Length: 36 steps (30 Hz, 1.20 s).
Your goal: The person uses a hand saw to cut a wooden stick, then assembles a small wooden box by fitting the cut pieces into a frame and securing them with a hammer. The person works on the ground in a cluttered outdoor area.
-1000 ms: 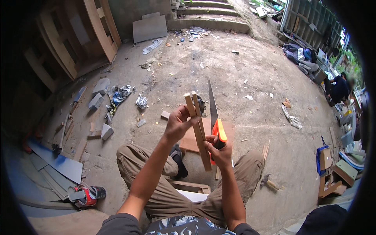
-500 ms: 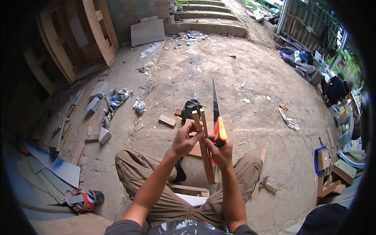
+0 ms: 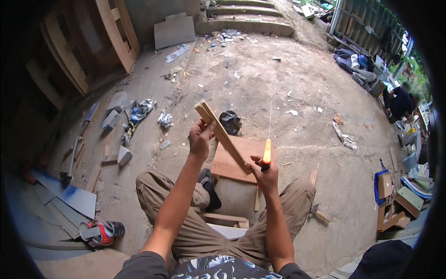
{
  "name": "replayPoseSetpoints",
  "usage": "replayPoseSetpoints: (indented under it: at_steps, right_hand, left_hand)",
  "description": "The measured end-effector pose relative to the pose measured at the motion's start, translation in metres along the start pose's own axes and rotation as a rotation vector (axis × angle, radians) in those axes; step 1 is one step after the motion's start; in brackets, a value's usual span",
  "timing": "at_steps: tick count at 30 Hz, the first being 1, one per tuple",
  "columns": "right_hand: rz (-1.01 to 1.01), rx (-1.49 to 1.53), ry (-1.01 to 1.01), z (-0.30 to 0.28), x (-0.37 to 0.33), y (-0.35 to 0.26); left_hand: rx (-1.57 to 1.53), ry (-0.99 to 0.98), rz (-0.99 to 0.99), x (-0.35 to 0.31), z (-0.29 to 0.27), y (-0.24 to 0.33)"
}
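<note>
Two narrow wooden strips (image 3: 226, 138) lie side by side, slanting up to the left above my lap. My left hand (image 3: 200, 138) grips them near their upper end. My right hand (image 3: 264, 176) closes round the handle of a handsaw (image 3: 267, 151), orange and black. Its fingertips also touch the strips' lower end. The saw's blade points away from me and shows almost edge-on, as a thin line. Beneath the strips is a low reddish-brown wooden board (image 3: 227, 162). A pale strip end (image 3: 257, 199) shows below my right hand; what supports it is hidden.
A hammer (image 3: 321, 215) lies right of my knee. Between my legs is a wooden frame piece (image 3: 225, 217). A black plastic bag (image 3: 230, 122) sits beyond the board. Concrete blocks (image 3: 111, 119) and cans (image 3: 100, 232) stand left. Two people (image 3: 400, 103) are at far right.
The strips have swung from nearly upright to a leftward slant and are held side by side. My left hand has moved up and left. The saw has turned edge-on, and the board is more visible.
</note>
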State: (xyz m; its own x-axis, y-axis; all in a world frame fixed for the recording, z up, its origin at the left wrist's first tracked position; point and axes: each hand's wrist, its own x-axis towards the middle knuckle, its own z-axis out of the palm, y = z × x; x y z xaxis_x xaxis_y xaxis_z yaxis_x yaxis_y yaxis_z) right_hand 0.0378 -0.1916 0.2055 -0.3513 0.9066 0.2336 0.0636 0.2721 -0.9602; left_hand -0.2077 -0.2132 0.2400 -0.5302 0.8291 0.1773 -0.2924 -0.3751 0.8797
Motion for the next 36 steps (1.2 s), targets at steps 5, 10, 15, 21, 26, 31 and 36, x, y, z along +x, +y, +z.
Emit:
replayPoseSetpoints:
  at_steps: [5, 10, 15, 21, 26, 31, 36]
  right_hand:
    - [0.123, 0.279, -0.007, -0.003, -0.011, 0.019]
    - [-0.099, -0.006, 0.070, 0.003, -0.013, 0.005]
    - [-0.085, -0.254, 0.086, 0.017, -0.024, -0.003]
    - [-0.191, 0.176, 0.081, 0.025, -0.034, -0.006]
    - [-0.156, 0.042, -0.080, 0.010, -0.018, -0.017]
    - [0.082, 0.249, -0.203, 0.022, -0.023, -0.020]
    - [0.297, 0.598, -0.205, 0.018, -0.025, -0.036]
  left_hand:
    - [-0.275, 0.007, -0.031, -0.007, -0.014, 0.012]
    - [-0.411, -0.032, 0.077, -0.010, -0.023, 0.018]
    - [-0.618, 0.231, 0.069, -0.012, 0.001, 0.023]
    - [-0.615, 0.354, 0.050, -0.008, 0.006, 0.046]
    - [-0.828, -0.016, -0.188, -0.022, 0.001, 0.043]
    - [-0.761, -0.133, -0.301, -0.019, 0.014, 0.012]
    - [-0.510, 0.089, -0.271, -0.015, 0.053, 0.007]
